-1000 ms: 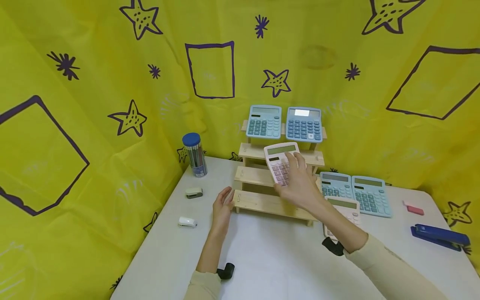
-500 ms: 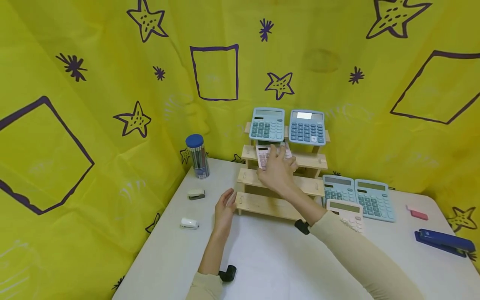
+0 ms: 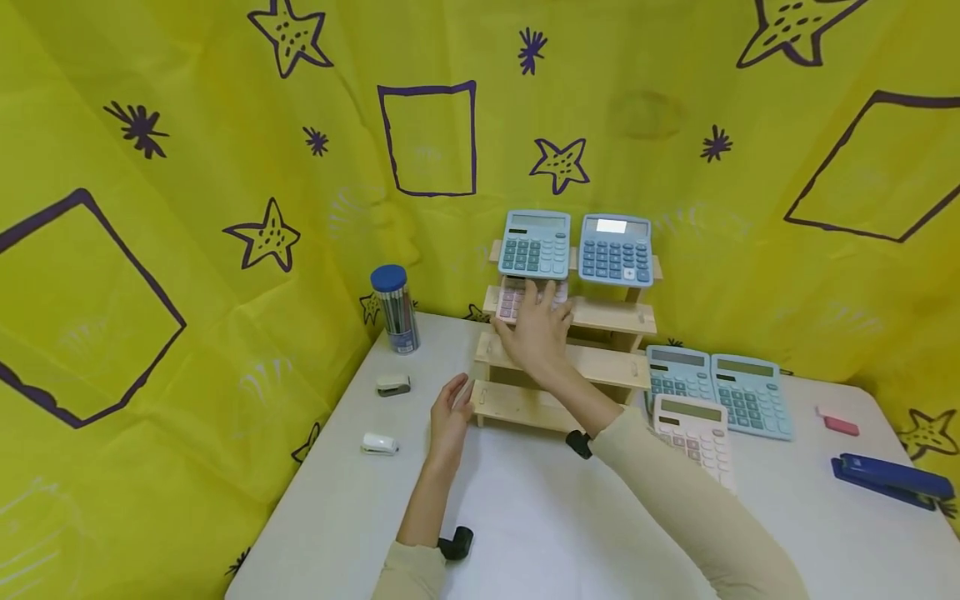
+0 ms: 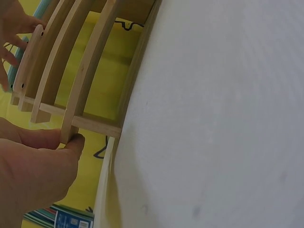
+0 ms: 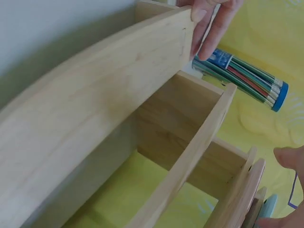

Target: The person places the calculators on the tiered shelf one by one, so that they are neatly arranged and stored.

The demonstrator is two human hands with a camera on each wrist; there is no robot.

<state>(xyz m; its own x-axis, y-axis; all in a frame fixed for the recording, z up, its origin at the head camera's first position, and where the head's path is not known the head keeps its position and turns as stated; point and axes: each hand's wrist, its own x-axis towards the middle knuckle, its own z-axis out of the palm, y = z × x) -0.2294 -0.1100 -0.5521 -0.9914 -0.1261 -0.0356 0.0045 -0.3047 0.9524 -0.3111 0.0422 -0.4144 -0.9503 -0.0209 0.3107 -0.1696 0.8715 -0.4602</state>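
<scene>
A pink calculator (image 3: 510, 302) leans on the second-highest step of a wooden tiered rack (image 3: 600, 362), its upper part tucked behind a light-blue calculator (image 3: 535, 246). My right hand (image 3: 537, 335) lies over the pink calculator with spread fingers and hides much of its keys. In the right wrist view, a gap shows between one fingertip (image 5: 284, 156) and the pink calculator's edge (image 5: 247, 192). My left hand (image 4: 42, 166) pinches the left end of the rack's lowest board (image 4: 84, 71) between thumb and finger. A bluer calculator (image 3: 615, 250) stands on the top step.
Right of the rack lie two light-blue calculators (image 3: 750, 396) and a white-pink one (image 3: 693, 433), partly behind the right sleeve. Farther right are a pink eraser (image 3: 841, 426) and a blue stapler (image 3: 892, 482). A pencil tub (image 3: 397, 312) and two small staplers (image 3: 379, 444) stand left.
My right hand has carried the pink calculator up and back onto the second-highest step, then moved it left beneath the light-blue calculator. My left hand has stayed at the rack's lowest board.
</scene>
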